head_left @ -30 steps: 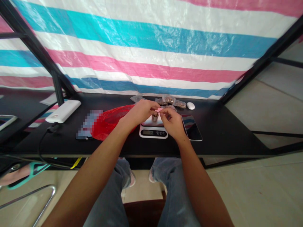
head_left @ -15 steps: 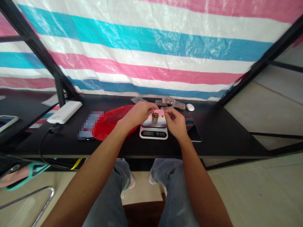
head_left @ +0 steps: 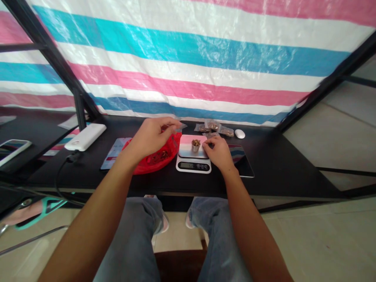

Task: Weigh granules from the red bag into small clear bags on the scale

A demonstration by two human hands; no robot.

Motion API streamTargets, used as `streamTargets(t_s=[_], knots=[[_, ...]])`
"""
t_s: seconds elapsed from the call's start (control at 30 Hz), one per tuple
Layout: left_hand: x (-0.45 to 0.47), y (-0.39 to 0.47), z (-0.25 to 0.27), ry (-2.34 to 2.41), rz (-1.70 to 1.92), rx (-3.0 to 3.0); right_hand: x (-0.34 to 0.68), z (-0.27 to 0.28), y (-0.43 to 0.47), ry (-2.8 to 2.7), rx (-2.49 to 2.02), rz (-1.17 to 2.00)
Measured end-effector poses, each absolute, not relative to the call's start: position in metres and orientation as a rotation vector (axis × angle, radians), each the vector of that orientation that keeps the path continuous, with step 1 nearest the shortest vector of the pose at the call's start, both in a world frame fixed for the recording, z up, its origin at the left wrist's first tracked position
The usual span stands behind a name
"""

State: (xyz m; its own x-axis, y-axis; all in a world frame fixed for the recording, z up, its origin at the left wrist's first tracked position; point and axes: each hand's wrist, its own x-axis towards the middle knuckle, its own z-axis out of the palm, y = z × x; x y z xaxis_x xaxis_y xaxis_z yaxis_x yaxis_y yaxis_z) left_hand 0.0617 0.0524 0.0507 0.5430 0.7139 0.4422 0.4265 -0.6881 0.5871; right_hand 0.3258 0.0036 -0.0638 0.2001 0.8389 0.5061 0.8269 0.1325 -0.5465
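Observation:
On a white kitchen scale [head_left: 193, 166] stands a small metal cup [head_left: 196, 148] heaped with brownish dried pieces. My right hand [head_left: 219, 152] is beside the cup, thumb and forefinger brought together at the right of the scale's plate; what they pinch, if anything, is too small to tell. Over the far side of a red plastic bag [head_left: 143, 166] hangs my left hand [head_left: 155, 135], its fingers closed on the edge of a small clear plastic bag [head_left: 182, 127]. Dark dried pieces [head_left: 160, 156] lie inside the red bag.
Several filled clear packets [head_left: 212, 125] lie behind the scale, next to a white mouse [head_left: 239, 134]. A dark tablet [head_left: 241, 161] is to the right. At left are a phone [head_left: 113, 153] and a white power bank [head_left: 85, 137] with a cable. A striped sheet [head_left: 188, 58] hangs behind the desk.
My left hand has moved left from the scale to the clear bag, which is now lifted. My right hand stays by the cup. The red bag's opening is now more visible.

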Motion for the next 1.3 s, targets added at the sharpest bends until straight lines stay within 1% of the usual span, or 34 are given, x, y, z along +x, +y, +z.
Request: streamTargets(t_s=[0.13, 0.27, 0.37, 0.47, 0.67, 0.87, 1.07, 1.2, 1.3], knots=[[0.036, 0.054, 0.047, 1.141, 0.983, 2.368, 0.326, -0.064, 0.002, -1.606, -1.645, 0.016], [0.012, 0.057, 0.02, 1.43, 1.001, 2.443, 0.323, -0.056, -0.001, -1.49, -1.54, 0.014], [-0.005, 0.051, -0.008, 1.801, 1.171, 2.23, 0.316, -0.047, -0.004, -1.442, -1.425, 0.032], [-0.015, 0.041, -0.033, 1.948, 1.283, 1.959, 0.309, -0.043, -0.004, -1.488, -1.356, 0.079], [-0.005, 0.027, -0.057, 1.744, 1.507, 1.878, 0.301, -0.046, 0.004, -1.552, -1.408, 0.093], [0.007, 0.015, -0.066, 1.699, 1.742, 1.794, 0.298, -0.041, -0.004, -1.53, -1.396, 0.08], [0.008, 0.015, -0.077, 1.599, 1.812, 1.718, 0.301, -0.045, -0.014, -1.546, -1.458, 0.125], [0.011, 0.018, -0.085, 1.46, 1.895, 1.612, 0.303, -0.054, -0.01, -1.57, -1.529, 0.144], [0.014, 0.016, -0.086, 1.445, 1.899, 1.603, 0.302, -0.059, -0.006, -1.554, -1.512, 0.171]])
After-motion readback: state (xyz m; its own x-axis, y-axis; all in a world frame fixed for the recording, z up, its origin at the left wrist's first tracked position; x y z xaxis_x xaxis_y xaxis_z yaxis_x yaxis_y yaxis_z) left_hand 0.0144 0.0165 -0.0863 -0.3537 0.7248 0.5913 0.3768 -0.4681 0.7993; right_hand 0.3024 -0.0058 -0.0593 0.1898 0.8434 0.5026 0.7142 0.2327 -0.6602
